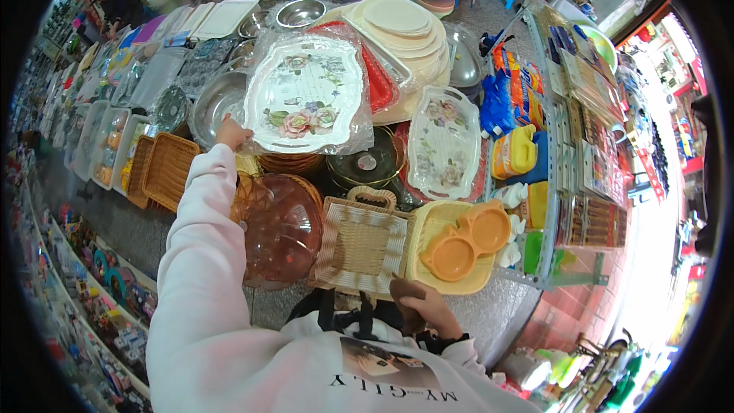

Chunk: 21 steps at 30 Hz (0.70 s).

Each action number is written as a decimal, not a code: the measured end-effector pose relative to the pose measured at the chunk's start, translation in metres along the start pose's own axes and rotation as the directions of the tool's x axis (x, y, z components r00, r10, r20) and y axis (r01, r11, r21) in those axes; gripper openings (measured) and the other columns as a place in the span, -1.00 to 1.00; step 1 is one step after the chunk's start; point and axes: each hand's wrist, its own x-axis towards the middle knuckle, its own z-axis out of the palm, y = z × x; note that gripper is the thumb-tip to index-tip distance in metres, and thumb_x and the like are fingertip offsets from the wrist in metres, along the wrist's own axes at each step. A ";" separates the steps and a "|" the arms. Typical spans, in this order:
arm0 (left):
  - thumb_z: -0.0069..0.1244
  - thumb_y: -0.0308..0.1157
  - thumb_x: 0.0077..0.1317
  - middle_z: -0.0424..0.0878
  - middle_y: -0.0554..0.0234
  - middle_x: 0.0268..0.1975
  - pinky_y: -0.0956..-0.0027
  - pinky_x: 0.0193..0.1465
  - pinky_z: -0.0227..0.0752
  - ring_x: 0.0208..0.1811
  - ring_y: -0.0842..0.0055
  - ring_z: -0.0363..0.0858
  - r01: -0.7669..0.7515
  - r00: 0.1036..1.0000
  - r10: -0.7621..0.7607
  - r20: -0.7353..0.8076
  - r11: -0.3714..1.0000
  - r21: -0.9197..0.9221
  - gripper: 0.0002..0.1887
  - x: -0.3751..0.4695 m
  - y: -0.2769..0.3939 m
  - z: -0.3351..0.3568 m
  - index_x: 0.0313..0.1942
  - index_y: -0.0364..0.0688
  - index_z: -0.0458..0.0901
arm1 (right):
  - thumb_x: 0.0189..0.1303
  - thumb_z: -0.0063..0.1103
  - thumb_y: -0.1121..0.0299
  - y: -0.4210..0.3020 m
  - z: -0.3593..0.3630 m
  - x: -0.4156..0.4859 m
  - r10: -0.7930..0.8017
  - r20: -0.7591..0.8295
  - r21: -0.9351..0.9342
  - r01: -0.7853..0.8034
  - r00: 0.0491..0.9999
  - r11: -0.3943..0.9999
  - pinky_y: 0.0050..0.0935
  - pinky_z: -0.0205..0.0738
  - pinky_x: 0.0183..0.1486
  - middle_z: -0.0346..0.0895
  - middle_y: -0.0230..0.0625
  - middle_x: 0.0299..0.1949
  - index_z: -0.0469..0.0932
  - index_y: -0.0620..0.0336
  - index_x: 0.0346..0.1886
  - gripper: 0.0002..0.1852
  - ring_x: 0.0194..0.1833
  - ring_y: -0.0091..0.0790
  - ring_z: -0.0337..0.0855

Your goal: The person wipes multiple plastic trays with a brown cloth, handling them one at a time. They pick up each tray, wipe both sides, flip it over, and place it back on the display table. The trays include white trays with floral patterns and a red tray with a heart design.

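My left hand (234,133) reaches forward and grips the near left edge of a large white serving tray (304,94). The tray has a rose pattern and a clear plastic wrap, and it overlaps a steel basin (218,106) and a red tray (378,83). Close to my body, my right hand (430,305) holds a brown object (408,304), partly covered by the fingers, so its kind is unclear. Just beyond that hand lie a woven rectangular basket (364,241) and a yellow basket (421,264) with an orange double pet bowl (467,235) in it.
A smaller floral tray (444,143) lies right of the large one. Round cream boards (401,17) are stacked behind. A brown transparent bowl (278,229) and a wicker basket (169,169) stand at left. A metal shelf frame (545,183) borders the right, beside yellow jugs (513,152).
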 end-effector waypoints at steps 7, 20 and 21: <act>0.22 -0.26 -0.23 0.64 0.04 -0.58 0.29 -0.36 0.53 -0.54 0.26 0.64 -0.052 0.969 0.070 0.236 0.995 -0.084 -0.66 0.062 -0.033 0.034 -0.55 -0.40 0.64 | 0.04 0.21 0.34 -0.009 0.066 -0.014 0.030 -0.072 -0.029 -0.032 0.997 0.999 -0.46 0.40 -0.05 0.56 -0.27 -0.20 0.46 0.29 0.05 -0.54 -0.17 -0.44 0.52; -0.09 -0.39 0.08 0.67 -0.05 -0.32 0.14 -0.18 0.48 -0.24 0.05 0.62 -0.208 0.972 0.217 -0.090 0.973 0.098 -0.82 0.016 0.003 -0.011 -0.39 -0.11 0.69 | 0.10 0.13 0.38 -0.020 0.118 -0.036 0.106 -0.122 0.104 -0.093 0.987 0.990 -0.46 0.52 -0.57 0.48 -0.30 -0.45 0.38 0.24 0.11 -0.54 -0.57 -0.45 0.52; -0.07 -0.38 0.07 0.66 -0.06 -0.33 0.14 -0.19 0.48 -0.24 0.05 0.62 -0.224 0.960 0.232 -0.158 0.972 0.064 -0.83 0.008 0.006 -0.016 -0.40 -0.15 0.68 | 0.10 0.13 0.38 -0.019 0.119 -0.035 0.092 -0.127 0.074 -0.083 0.988 0.994 -0.46 0.52 -0.56 0.48 -0.30 -0.46 0.38 0.25 0.10 -0.54 -0.57 -0.45 0.52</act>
